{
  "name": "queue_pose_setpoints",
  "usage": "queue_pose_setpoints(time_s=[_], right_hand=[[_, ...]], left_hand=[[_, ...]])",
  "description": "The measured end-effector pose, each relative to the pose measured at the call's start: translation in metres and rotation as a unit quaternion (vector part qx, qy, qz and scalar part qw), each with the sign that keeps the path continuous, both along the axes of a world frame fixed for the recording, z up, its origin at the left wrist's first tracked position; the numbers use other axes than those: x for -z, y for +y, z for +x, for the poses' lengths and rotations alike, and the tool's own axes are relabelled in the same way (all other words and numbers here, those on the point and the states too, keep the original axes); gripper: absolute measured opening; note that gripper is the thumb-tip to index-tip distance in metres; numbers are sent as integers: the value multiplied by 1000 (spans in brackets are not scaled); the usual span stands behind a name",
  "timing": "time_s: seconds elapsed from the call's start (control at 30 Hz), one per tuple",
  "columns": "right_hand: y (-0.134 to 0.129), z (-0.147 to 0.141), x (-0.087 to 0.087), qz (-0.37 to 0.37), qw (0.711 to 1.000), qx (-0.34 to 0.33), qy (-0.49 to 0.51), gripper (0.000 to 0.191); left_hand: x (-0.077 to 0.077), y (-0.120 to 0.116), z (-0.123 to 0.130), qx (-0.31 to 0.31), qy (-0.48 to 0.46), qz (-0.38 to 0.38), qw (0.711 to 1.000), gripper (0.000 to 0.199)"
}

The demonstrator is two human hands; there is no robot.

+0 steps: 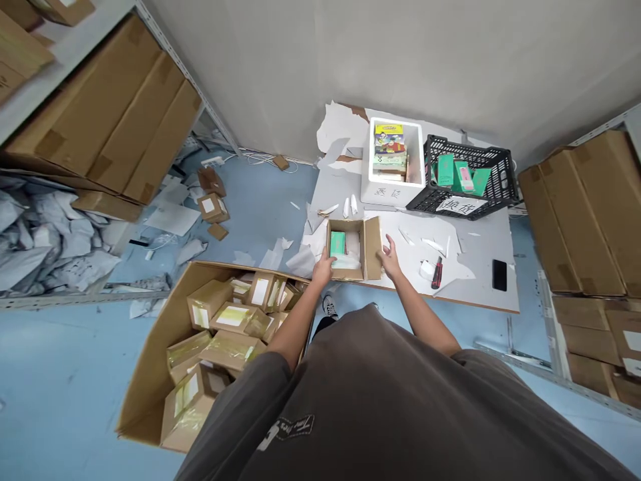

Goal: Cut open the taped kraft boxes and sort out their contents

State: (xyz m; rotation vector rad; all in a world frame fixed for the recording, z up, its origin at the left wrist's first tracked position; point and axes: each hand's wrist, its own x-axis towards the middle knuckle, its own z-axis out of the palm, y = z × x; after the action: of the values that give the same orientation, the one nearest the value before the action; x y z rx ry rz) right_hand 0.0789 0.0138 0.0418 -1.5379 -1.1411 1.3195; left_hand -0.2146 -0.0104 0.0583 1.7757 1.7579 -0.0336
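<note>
An open cardboard box (353, 273) stands at the table's front edge, its flap folded out to the right. Inside lie a green box (337, 242) and clear or whitish packing material (353, 248). My left hand (323, 268) grips the box's left front corner, the thumb over its rim. At the right flap is my right hand (389, 259), its fingers apart and touching the flap's outer edge.
Behind stand a white foam box (390, 194) with packages and a black crate (511, 175) with green boxes. A red-black tool (437, 273), phone (499, 274) and paper scraps lie right. A large carton (145, 394) of parcels is at left.
</note>
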Motion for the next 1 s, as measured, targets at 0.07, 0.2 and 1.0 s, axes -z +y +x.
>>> queue_pose_setpoints(time_s=[0.07,0.2,1.0], right_hand=[[-17,4,18,-23,999,33,24,109],[-31,-23,57,-70,995,60,-33,100],[-19,-49,73,-55,986,25,-154,84]], left_hand=[[-1,0,4,16,16,-13,1000,46],[-6,6,13,50,56,-61,995,51],[-17,-13,25,93,123,107,982,55]])
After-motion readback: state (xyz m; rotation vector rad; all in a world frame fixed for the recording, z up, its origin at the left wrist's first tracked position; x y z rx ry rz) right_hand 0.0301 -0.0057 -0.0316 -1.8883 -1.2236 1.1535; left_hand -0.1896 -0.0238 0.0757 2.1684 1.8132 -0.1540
